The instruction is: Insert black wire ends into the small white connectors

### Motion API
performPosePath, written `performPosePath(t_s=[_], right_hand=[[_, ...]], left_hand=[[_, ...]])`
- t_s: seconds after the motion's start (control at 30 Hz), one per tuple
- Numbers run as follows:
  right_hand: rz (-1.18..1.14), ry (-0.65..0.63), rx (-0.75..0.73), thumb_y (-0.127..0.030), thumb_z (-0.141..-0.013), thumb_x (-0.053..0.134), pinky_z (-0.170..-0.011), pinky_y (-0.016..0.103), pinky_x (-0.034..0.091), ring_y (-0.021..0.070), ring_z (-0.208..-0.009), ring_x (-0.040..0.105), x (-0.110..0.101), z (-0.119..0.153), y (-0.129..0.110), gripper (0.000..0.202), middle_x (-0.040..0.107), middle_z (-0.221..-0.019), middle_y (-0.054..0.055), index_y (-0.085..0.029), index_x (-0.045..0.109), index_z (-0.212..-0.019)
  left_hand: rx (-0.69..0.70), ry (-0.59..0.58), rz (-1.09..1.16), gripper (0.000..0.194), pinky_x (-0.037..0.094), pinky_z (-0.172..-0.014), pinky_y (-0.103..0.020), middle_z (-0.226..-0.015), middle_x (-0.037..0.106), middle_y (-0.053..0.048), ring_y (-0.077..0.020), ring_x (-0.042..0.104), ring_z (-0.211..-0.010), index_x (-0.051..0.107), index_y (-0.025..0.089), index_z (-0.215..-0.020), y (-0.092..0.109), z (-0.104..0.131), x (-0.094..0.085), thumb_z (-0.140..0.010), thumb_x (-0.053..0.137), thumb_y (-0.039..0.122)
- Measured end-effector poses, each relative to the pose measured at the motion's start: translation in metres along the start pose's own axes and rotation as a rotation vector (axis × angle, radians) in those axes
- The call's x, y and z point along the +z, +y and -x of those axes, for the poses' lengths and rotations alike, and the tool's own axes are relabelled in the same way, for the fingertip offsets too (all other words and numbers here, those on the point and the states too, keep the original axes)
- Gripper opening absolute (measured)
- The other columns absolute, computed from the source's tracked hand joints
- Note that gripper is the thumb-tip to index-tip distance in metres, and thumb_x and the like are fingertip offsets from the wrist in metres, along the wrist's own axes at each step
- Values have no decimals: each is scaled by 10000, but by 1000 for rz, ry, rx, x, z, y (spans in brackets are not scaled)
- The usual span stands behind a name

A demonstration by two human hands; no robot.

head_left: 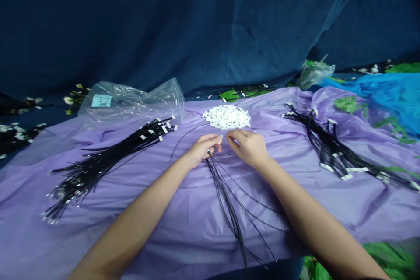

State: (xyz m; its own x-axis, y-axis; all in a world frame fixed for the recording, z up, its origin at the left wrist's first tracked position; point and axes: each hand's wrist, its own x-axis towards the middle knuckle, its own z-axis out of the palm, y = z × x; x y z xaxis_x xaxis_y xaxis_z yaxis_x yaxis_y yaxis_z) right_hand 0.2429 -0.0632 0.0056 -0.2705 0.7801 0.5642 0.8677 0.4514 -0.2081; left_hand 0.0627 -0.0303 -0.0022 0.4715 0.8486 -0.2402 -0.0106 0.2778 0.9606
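Between the thumb and fingers of my left hand (201, 148) is a small white plastic connector (220, 139). A loose bunch of thin black wires (229, 214) hangs from below that hand toward the table's front edge. My right hand (246, 144) is just to the right, its thumb and fingertips pinched together close to the connector. A thin wire passes near those fingertips, but what they grip is too small to make out. Just beyond both hands lies a heap of white connectors (227, 117).
A thick bundle of black wires with white connectors (114, 155) lies at left, another bundle (334, 144) at right. Behind the left one is a clear plastic bag (131, 100) with a label. Purple sheeting (157, 227) covers the table; a dark blue curtain (164, 26) hangs behind.
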Motion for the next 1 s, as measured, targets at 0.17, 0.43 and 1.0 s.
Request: performPosePath(t_s=[0.17,0.43,1.0], right_hand=[[23,-14,-30,-280,-947,461,-555,280,268,138,-617,602,1,1,0,252,734,-812,33,-218,700,-895],[12,-55,-38,-274,-951,441,-562,293,257,145,-609,594,0,1,-2,270,726,-807,53,-208,690,-871],[-279,-104,62,-240,-924,507,-638,229,409,132,-634,586,3,1,-1,118,689,-823,36,-180,604,-892]], left_hand=[[-4,-16,-10,374,115,-336,-181,-566,574,-10,-17,280,-349,565,139,-753,0,0,-1,-728,680,494],[-2,-46,-31,350,111,-331,-180,-558,573,-9,-20,292,-349,543,147,-711,1,0,-1,-741,668,473],[29,-94,-9,289,143,-345,-178,-597,577,3,-2,281,-329,543,131,-740,-3,-3,-6,-776,641,400]])
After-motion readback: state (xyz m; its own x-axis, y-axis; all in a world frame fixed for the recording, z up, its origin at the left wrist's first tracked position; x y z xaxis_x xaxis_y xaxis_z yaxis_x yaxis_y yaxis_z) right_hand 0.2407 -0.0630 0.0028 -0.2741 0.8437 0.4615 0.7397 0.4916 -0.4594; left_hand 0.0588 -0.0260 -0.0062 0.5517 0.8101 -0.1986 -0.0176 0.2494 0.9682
